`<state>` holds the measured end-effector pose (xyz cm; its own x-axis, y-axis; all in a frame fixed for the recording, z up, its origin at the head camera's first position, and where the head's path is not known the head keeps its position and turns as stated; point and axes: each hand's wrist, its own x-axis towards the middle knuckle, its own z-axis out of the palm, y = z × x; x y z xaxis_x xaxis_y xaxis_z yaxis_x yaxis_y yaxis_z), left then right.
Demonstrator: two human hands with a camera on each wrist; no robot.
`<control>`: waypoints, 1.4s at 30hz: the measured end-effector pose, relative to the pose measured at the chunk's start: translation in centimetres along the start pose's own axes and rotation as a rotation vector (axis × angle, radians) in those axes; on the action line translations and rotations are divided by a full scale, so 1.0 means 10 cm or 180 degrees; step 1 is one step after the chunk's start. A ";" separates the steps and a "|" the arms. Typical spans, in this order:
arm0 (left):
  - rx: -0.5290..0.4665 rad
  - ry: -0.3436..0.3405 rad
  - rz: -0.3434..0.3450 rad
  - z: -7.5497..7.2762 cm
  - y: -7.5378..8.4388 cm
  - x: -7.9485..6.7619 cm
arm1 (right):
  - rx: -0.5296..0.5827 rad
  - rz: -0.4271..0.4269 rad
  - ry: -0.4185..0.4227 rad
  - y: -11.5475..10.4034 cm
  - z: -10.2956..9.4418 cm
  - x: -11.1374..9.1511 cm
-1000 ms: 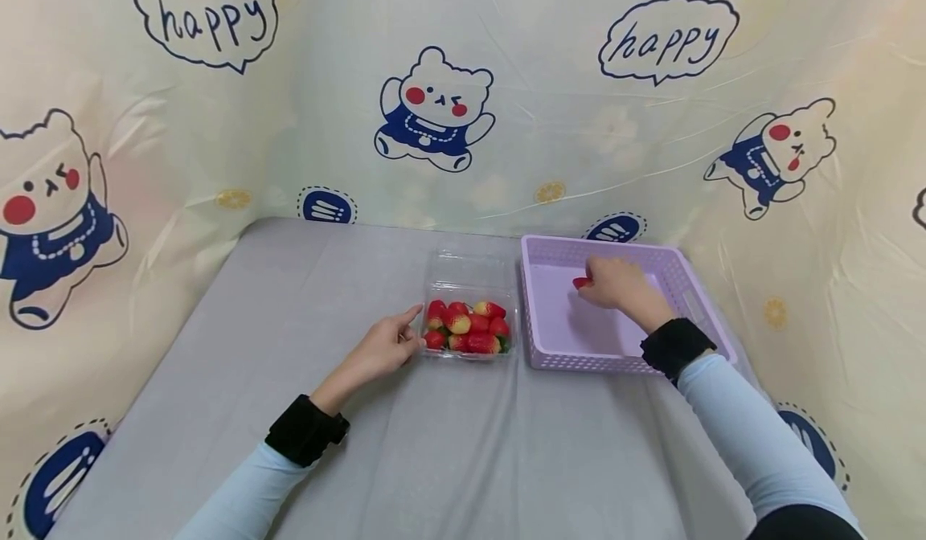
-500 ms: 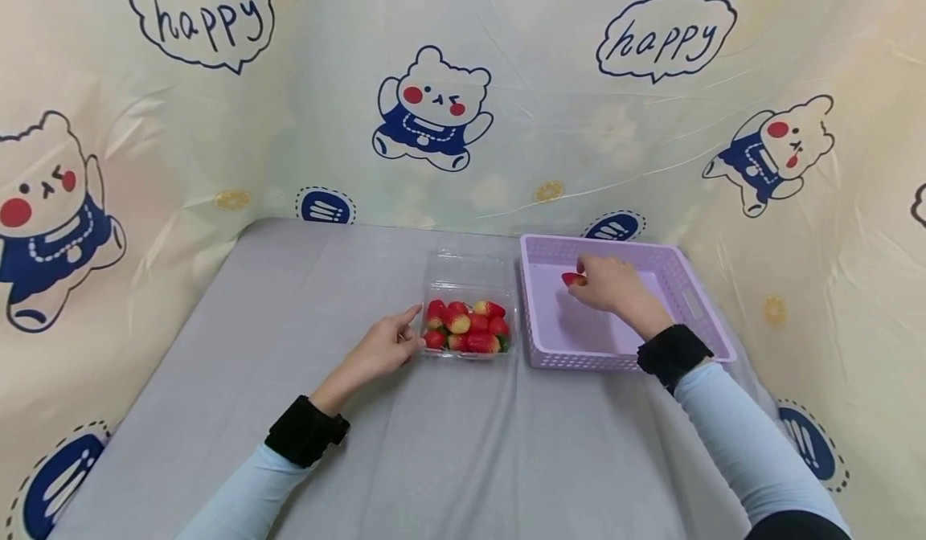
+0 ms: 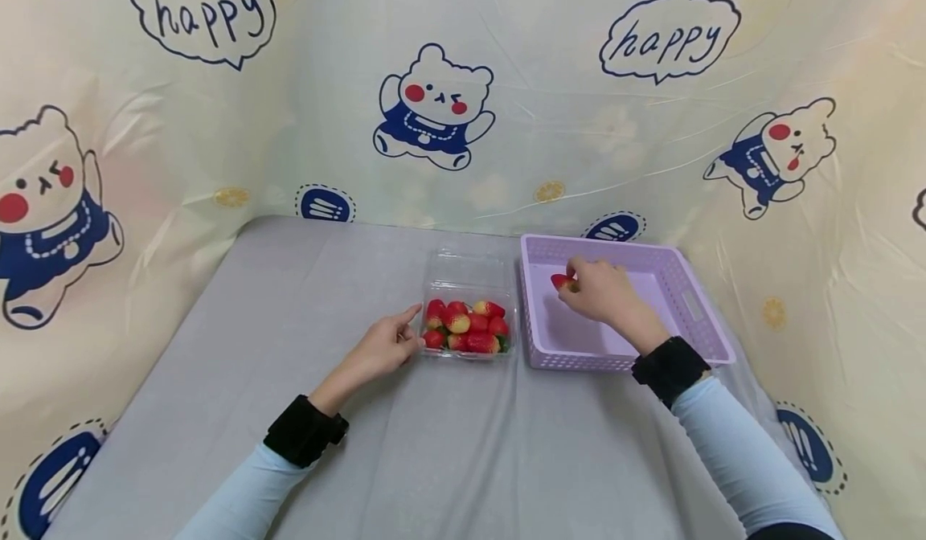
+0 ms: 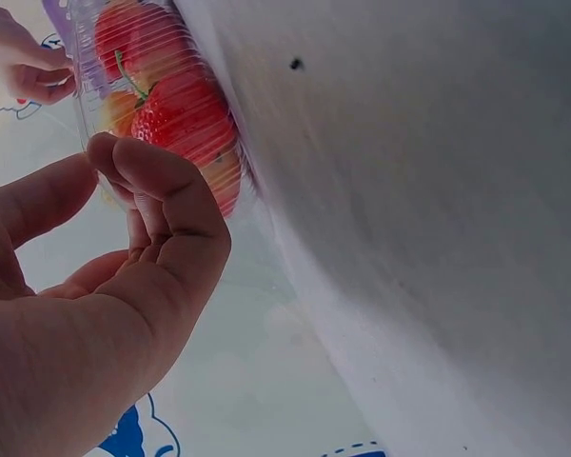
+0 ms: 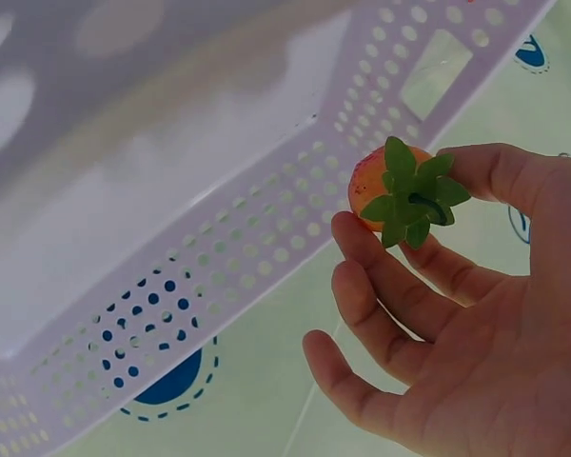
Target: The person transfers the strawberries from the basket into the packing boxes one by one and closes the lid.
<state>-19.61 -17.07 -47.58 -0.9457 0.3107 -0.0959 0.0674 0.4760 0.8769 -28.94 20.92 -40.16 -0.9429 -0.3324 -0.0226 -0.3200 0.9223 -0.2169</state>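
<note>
My right hand (image 3: 604, 291) pinches a red strawberry (image 3: 561, 282) over the purple basket (image 3: 579, 360). In the right wrist view the strawberry's green leaf cap (image 5: 400, 205) faces the camera, with thumb and fingertips at its sides and the other fingers loosely bent. Left of the basket stands a clear plastic box (image 3: 470, 268), its lid raised at the back and several strawberries (image 3: 477, 323) inside. My left hand (image 3: 383, 345) is at the box's left side. Thumb and index fingertip pinch the box's edge in the left wrist view, where the box wall (image 4: 82, 95) shows ridges.
A grey cloth (image 3: 434, 452) covers the table under box and basket. Behind and beside it hangs a pale curtain (image 3: 535, 146) printed with bears and "happy" bubbles. The basket has perforated walls (image 5: 257, 228).
My right hand has moved left within the basket, bringing the strawberry nearer the basket's left wall. My left hand stays at the box's edge.
</note>
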 end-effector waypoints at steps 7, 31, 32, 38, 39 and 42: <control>0.0018 -0.0015 -0.0028 0.01 0.00 -0.01 | 0.0026 -0.0087 0.0096 -0.07 0.03 -0.05; -0.0032 0.0013 -0.0058 0.00 0.03 -0.01 | 0.0231 -0.0398 0.0447 -0.24 0.07 -0.13; -0.0028 0.0006 -0.0048 0.00 0.03 -0.01 | 0.0238 -0.0417 0.0450 -0.25 0.07 -0.14; -0.0061 -0.0004 -0.0051 0.00 0.03 -0.01 | 0.0281 -0.0523 0.0519 -0.33 0.07 -0.17; -0.0068 -0.0002 -0.0058 0.01 0.03 -0.01 | 0.0285 -0.0534 0.0520 -0.34 0.08 -0.18; -0.0072 0.0002 -0.0072 0.01 0.03 -0.01 | 0.0292 -0.0550 0.0512 -0.37 0.09 -0.20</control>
<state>-19.46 -16.88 -47.33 -0.9471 0.2995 -0.1155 0.0388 0.4640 0.8850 -25.79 17.94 -40.17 -0.8799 -0.4411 0.1766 -0.4748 0.8303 -0.2919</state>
